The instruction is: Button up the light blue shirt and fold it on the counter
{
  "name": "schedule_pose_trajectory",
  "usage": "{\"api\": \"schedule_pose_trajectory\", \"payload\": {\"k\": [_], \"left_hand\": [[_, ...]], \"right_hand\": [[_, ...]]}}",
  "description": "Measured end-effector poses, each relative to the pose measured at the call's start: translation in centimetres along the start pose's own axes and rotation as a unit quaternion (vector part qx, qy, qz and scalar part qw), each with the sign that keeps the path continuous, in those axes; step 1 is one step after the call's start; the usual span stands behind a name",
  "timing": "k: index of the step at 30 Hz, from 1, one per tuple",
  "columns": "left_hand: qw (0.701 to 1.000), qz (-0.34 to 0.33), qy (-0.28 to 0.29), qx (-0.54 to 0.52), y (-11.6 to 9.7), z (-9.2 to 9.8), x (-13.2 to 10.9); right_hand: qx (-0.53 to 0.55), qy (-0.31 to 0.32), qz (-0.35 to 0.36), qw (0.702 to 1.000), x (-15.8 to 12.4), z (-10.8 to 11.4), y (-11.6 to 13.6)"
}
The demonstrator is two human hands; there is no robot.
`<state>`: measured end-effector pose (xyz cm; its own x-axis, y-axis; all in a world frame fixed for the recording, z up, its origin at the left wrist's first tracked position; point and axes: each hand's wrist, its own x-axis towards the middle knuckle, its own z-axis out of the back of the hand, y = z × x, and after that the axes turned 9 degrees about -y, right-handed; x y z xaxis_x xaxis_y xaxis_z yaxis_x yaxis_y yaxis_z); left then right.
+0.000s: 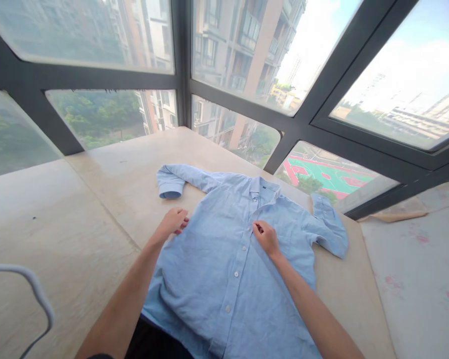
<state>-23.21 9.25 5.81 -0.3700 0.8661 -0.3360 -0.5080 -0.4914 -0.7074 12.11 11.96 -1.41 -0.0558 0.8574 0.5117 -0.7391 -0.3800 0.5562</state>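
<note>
A light blue button-up shirt [209, 249] lies front side up on the pale stone ledge, its collar pointing away from me and its sleeves bent out to both sides. At the shirt's left side edge, my left hand [174, 222] is closed, with curled fingers against the fabric; its exact grip is partly hidden. My right hand [267, 238] is closed in a pinch on the front placket, below the collar [260, 188]. Several white buttons run down the placket below it. The left cuff [171, 189] is folded back. The bottom hem runs toward my body and out of view.
Dark window frames [183, 65] and glass panes border the pale ledge [97, 199] at the back and right. A white cable [37, 289] curves in at lower left. Floral-patterned white material [415, 269] covers the surface at right.
</note>
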Motion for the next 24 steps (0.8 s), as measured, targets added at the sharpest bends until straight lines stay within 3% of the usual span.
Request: {"api": "schedule_pose_trajectory", "payload": {"k": [5,12,18,24], "left_hand": [[0.998,-0.035,0.037,0.025,0.1,-0.9,-1.1],[0.987,-0.101,-0.017,0.128,-0.2,-3.3,-2.8],[0.979,-0.115,-0.017,0.166,-0.6,-2.7,-4.2],[0.982,-0.12,0.012,0.148,1.1,-1.4,-5.5]], "right_hand": [[-0.004,0.004,-0.008,1.0,-0.1,-0.2,-0.6],[-0.006,0.005,-0.017,1.0,-0.2,-0.1,-1.1],[-0.011,-0.003,-0.021,1.0,-0.1,-0.1,-1.3],[-0.014,-0.006,-0.036,0.999,-0.1,0.0,-1.0]]}}
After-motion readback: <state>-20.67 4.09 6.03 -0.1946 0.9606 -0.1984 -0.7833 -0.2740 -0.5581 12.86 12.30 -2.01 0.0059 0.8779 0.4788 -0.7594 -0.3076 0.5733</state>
